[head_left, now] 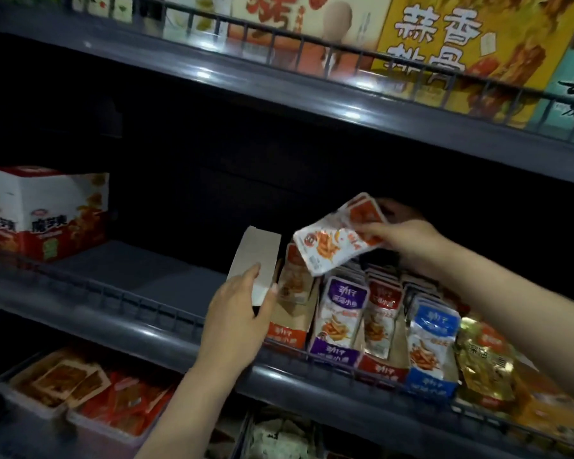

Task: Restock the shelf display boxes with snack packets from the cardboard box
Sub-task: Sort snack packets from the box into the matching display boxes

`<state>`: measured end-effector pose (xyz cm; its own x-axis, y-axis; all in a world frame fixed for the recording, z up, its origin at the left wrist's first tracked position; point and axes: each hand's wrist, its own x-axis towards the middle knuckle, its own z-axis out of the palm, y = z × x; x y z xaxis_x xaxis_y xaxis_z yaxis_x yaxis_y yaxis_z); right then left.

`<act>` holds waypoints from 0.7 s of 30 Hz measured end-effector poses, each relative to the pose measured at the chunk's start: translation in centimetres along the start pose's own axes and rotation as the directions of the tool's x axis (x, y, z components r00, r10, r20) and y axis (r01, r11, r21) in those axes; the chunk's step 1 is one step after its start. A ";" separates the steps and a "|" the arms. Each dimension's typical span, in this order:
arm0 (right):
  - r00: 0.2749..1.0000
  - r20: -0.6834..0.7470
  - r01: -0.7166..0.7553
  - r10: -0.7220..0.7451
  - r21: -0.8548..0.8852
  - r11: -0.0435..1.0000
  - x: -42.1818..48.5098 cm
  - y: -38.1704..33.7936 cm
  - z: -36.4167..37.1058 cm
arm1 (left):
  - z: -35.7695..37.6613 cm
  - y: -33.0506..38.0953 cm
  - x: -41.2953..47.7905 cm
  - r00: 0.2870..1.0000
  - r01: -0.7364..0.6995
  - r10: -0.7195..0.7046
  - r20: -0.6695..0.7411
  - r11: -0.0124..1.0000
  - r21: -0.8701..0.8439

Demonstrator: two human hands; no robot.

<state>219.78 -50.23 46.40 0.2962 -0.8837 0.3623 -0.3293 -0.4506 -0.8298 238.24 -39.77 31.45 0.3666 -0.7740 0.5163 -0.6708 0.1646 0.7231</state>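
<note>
Right hand (408,238) pinches red-white packets (332,248) beneath a yellow box (444,38) reading "蒜香"; left hand (236,313) grips the display box flap (256,256).

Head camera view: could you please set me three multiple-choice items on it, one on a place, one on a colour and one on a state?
1. Where on the middle shelf does the red-and-white carton stand?
A) far left
B) at the right end
C) in the middle

2. What colour is the display box next to the gold packets?
A) green
B) blue
C) black

3. What is the right hand doing?
A) hanging empty
B) pressing the shelf rail
C) holding snack packets

Answers: 1 A, it stands alone at the left end; 2 B, its front is blue; 3 C, its fingers pinch a small bunch of packets.
</note>
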 end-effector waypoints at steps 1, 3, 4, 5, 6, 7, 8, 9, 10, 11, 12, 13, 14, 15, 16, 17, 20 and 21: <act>1.000 0.002 0.003 -0.003 -0.002 1.000 1.3 0.1 0.3 | 0.5 -0.5 0.6 1.000 -0.029 0.028 0.012 0.999 0.032; 0.998 0.057 0.032 -0.025 -0.112 0.993 3.4 0.4 1.2 | 1.1 -1.1 1.7 0.997 -0.073 0.070 0.036 0.994 0.077; 0.994 0.097 0.058 -0.041 -0.184 0.981 4.4 0.6 1.7 | 1.4 -1.3 2.2 0.996 -0.087 0.083 0.044 0.991 0.102; 0.989 0.134 0.088 -0.055 -0.256 0.963 5.2 0.8 2.3 | 1.7 -1.5 2.6 0.994 -0.099 0.093 0.059 0.988 0.121; 0.983 0.171 0.114 -0.060 -0.322 0.940 5.8 1.0 3.0 | 2.0 -1.6 3.1 0.991 -0.112 0.101 0.083 0.984 0.136; 0.976 0.210 0.135 -0.057 -0.381 0.915 6.3 1.3 3.8 | 2.4 -1.7 3.4 0.988 -0.122 0.106 0.111 0.981 0.152; 0.968 0.245 0.149 -0.043 -0.430 0.890 6.7 1.7 4.5 | 2.7 -1.9 3.8 0.985 -0.125 0.101 0.139 0.977 0.171; 0.962 0.272 0.159 -0.029 -0.468 0.870 7.1 2.2 5.2 | 3.0 -2.2 4.1 0.983 -0.125 0.093 0.160 0.973 0.196; 0.958 0.286 0.164 -0.017 -0.498 0.851 7.4 2.6 5.7 | 3.3 -2.5 4.4 0.981 -0.124 0.086 0.172 0.967 0.224; 0.955 0.296 0.171 -0.010 -0.523 0.835 7.7 3.0 6.0 | 3.4 -2.8 4.6 0.982 -0.122 0.079 0.174 0.961 0.250; 0.952 0.307 0.177 -0.002 -0.544 0.820 7.9 3.3 6.2 | 3.4 -3.0 4.7 0.982 -0.119 0.075 0.171 0.956 0.267; 0.949 0.315 0.183 0.003 -0.557 0.810 8.1 3.4 6.1 | 3.4 -3.3 4.7 0.983 -0.118 0.072 0.170 0.953 0.278; 0.948 0.319 0.185 0.005 -0.565 0.804 8.3 3.5 5.8 | 3.4 -3.4 4.7 0.983 -0.116 0.069 0.171 0.952 0.283; 0.948 0.319 0.187 0.005 -0.567 0.802 8.4 3.3 5.5 | 3.4 -3.5 4.7 0.983 -0.111 0.063 0.172 0.953 0.283; 0.947 0.322 0.187 0.005 -0.560 0.807 8.5 3.1 5.1 | 3.4 -3.5 4.7 0.983 -0.108 0.061 0.173 0.953 0.282; 0.943 0.331 0.188 0.005 -0.548 0.815 8.5 2.9 4.7 | 3.4 -3.5 4.7 0.983 -0.108 0.060 0.172 0.953 0.284; 0.926 0.378 0.202 0.018 -0.535 0.820 8.6 2.2 4.0 | 3.7 -3.4 4.7 0.984 -0.098 0.048 0.169 0.949 0.300; 0.919 0.393 0.214 0.023 -0.547 0.809 8.7 2.1 4.1 | 3.7 -3.3 4.7 0.984 -0.100 0.047 0.172 0.945 0.310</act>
<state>225.32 -58.32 46.05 0.6171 -0.7730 0.1471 -0.6938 -0.6227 -0.3617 239.78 -46.24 29.78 0.2179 -0.8591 0.4631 -0.8709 0.0431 0.4896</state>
